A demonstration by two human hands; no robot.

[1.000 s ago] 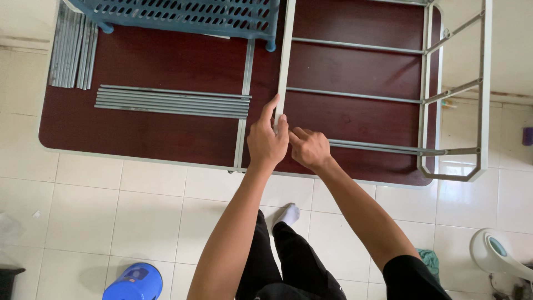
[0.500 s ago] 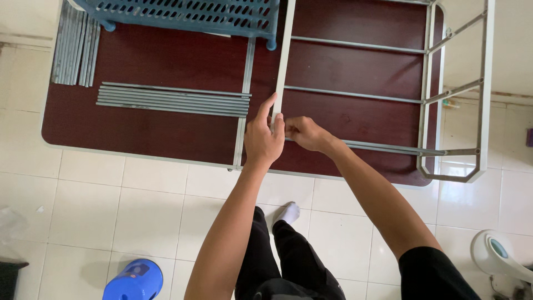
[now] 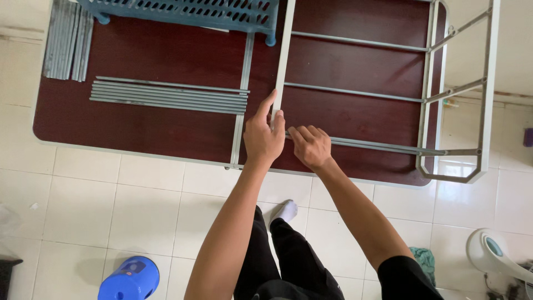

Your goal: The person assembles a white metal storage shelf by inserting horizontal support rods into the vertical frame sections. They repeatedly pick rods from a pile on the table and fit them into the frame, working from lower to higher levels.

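While beside grey rods (image 3: 169, 95), blue basket (image 3: 183, 11).

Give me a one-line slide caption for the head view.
Left hand grips a white upright while right hand holds a grey crossbar of a metal rack frame on a dark red table.

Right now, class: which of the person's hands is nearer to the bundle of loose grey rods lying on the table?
Left. The left hand grips the upright white bar just right of the grey rods; the right hand is farther right, on a crossbar.
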